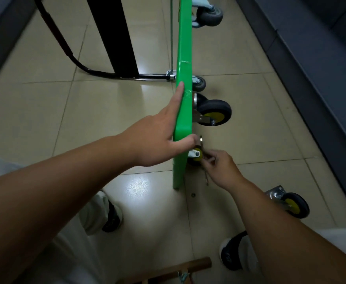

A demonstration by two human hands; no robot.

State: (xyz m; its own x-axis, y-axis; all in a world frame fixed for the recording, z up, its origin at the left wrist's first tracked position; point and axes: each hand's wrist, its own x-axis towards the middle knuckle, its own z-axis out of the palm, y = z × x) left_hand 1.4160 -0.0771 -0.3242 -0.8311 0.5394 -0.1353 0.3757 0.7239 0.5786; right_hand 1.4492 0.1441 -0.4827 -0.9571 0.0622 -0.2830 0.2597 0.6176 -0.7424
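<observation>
A green platform cart (183, 58) stands on its edge on the tiled floor, wheels facing right. My left hand (164, 136) holds its near edge, fingers flat along the left face and thumb hooked over the rim. My right hand (219, 167) pinches a thin metal wrench (204, 160) at the mount of a small yellow-hubbed caster (196, 156) low on the cart. A larger black caster with a yellow hub (213, 112) is fixed just above it. A loose caster with its metal plate (289, 201) lies on the floor to the right.
Grey casters (209, 15) sit at the cart's far end, and a black folded handle tube (69, 52) runs off to the left. A dark wall base (322, 78) lines the right side. A wooden piece (168, 271) lies near my feet. A small dark nut (193, 195) rests on the floor.
</observation>
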